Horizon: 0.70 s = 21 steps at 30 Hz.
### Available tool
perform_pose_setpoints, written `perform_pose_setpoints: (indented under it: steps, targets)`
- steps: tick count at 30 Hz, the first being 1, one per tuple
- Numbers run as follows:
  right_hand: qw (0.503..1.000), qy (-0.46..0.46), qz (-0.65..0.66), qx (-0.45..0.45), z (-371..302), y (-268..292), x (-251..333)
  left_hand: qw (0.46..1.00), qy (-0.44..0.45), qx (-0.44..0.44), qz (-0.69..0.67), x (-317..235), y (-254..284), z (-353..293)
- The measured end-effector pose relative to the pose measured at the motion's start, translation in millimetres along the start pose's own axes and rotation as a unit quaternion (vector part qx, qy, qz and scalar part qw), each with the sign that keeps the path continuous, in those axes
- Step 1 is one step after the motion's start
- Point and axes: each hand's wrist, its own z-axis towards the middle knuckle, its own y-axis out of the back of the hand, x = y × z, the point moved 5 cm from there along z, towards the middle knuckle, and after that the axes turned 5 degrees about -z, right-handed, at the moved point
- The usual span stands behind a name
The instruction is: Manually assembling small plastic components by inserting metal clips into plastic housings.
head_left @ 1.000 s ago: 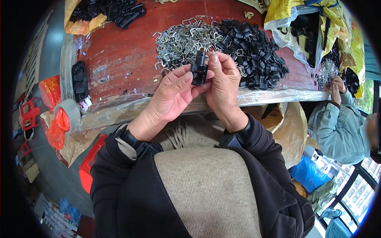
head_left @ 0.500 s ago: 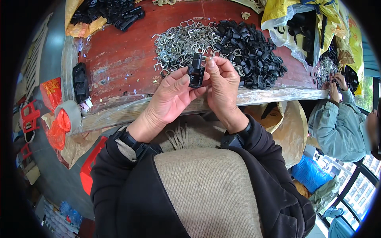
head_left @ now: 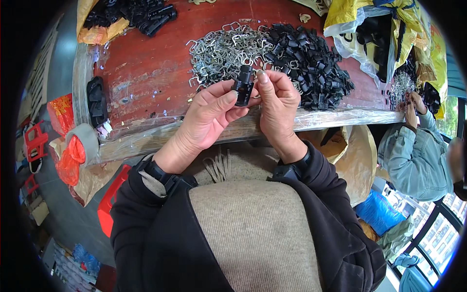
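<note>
Upright between the thumb and fingers of my left hand is a black tubular plastic part, with a narrower upper end and a cut-out in its side. My right hand is close beside it on the right, thumb and forefinger pinched together. Whatever sits in that pinch is too small to make out. Just beyond my hands lies a heap of bent silver metal hooks. It runs into a heap of small black plastic pieces on its right.
The red tabletop has a plastic-wrapped wooden edge. Bags of black parts stand at the far corners, including a yellow bag. A black part and a tape roll are at left. A co-worker's sleeve is at right.
The black tubular part has tilted a little and shifted slightly right in my left hand. My right hand has drawn slightly away to the right, its pinch kept.
</note>
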Motion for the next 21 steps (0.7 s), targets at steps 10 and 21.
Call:
perform_pose_setpoints:
  steps: [10,21]
  targets:
    - [0.996,0.017,-0.074,0.048,-6.3,4.0,1.2,0.995,-0.021,-0.036,0.092,-0.5,0.4,-9.6]
    - [0.972,-0.077,-0.109,0.193,8.0,6.6,1.6,0.995,-0.038,-0.034,0.089,-3.9,8.7,-3.0]
